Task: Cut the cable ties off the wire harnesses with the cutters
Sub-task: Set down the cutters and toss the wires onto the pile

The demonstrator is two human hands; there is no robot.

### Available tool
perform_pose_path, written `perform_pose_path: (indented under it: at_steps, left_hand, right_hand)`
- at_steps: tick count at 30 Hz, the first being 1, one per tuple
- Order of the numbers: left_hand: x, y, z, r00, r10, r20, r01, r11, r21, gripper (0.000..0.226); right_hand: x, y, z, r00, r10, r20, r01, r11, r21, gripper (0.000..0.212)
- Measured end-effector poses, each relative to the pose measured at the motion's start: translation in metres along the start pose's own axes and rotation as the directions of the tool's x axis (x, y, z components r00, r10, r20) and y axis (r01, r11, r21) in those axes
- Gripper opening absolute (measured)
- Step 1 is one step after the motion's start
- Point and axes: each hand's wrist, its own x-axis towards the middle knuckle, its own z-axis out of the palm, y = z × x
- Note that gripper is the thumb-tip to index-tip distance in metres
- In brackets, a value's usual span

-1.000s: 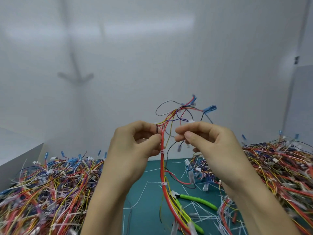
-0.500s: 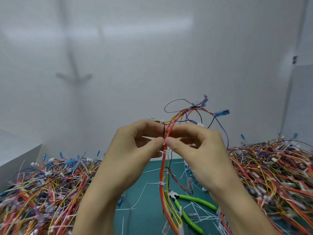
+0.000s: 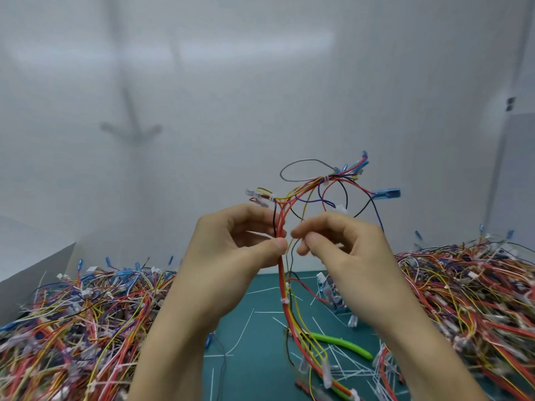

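I hold a wire harness (image 3: 285,287) of red, yellow and black wires upright in front of me. My left hand (image 3: 231,256) pinches its red trunk between thumb and forefinger. My right hand (image 3: 344,250) is just to the right, fingertips pinched close to the same spot; whether it grips a thin wire is unclear. White cable ties (image 3: 285,301) still ring the trunk below my hands and near the top branches (image 3: 325,179). The green-handled cutters (image 3: 338,342) lie on the teal mat (image 3: 254,337), below and behind the harness, untouched.
Large heaps of tangled harnesses lie at the left (image 3: 72,322) and right (image 3: 469,299). Cut white tie pieces (image 3: 243,328) litter the mat. A pale wall stands behind, and a grey box edge (image 3: 34,264) at far left.
My hands have drawn slightly apart after meeting at the trunk half a second ago. The harness has shifted a little to the right and its top branches have spread out.
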Motion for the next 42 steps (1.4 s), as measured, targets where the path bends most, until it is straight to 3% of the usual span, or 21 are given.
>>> perform_pose_path:
  at_steps: [3, 5, 7, 12, 23, 38, 42]
  left_hand:
    - [0.001, 0.001, 0.0, 0.999, 0.018, -0.04, -0.018, 1.0, -0.016, 0.023]
    - [0.0, 0.002, -0.002, 0.999, 0.029, -0.046, -0.03, 0.999, -0.025, 0.024]
    - [-0.001, 0.003, -0.003, 0.999, 0.034, -0.039, -0.035, 0.999, -0.034, 0.024]
    - [-0.003, 0.005, -0.004, 0.999, 0.027, -0.029, -0.028, 0.998, -0.052, 0.021]
    - [-0.001, 0.005, -0.009, 0.99, -0.018, -0.138, 0.002, 0.994, -0.112, 0.023]
    - [0.002, -0.002, -0.018, 0.982, -0.056, -0.178, 0.024, 0.984, -0.176, 0.021]
    - [0.003, -0.005, -0.012, 0.982, -0.046, -0.183, 0.011, 0.982, -0.189, 0.02]
  right_hand:
    - [0.003, 0.01, -0.005, 0.986, 0.157, 0.046, -0.151, 0.981, -0.121, 0.028]
    - [0.005, 0.018, -0.007, 0.98, 0.187, 0.065, -0.162, 0.946, -0.281, 0.022]
    - [0.005, 0.023, -0.007, 0.976, 0.202, 0.086, -0.163, 0.93, -0.331, 0.01]
    - [0.006, 0.026, 0.004, 0.936, 0.277, 0.215, -0.234, 0.95, -0.207, 0.009]
    - [0.006, 0.009, -0.013, 0.975, 0.218, 0.039, -0.221, 0.965, 0.142, 0.015]
    - [0.006, 0.007, -0.022, 0.988, 0.15, 0.021, -0.151, 0.984, 0.097, 0.024]
    - [0.005, 0.006, -0.016, 0.97, 0.213, 0.12, -0.215, 0.977, 0.009, 0.026]
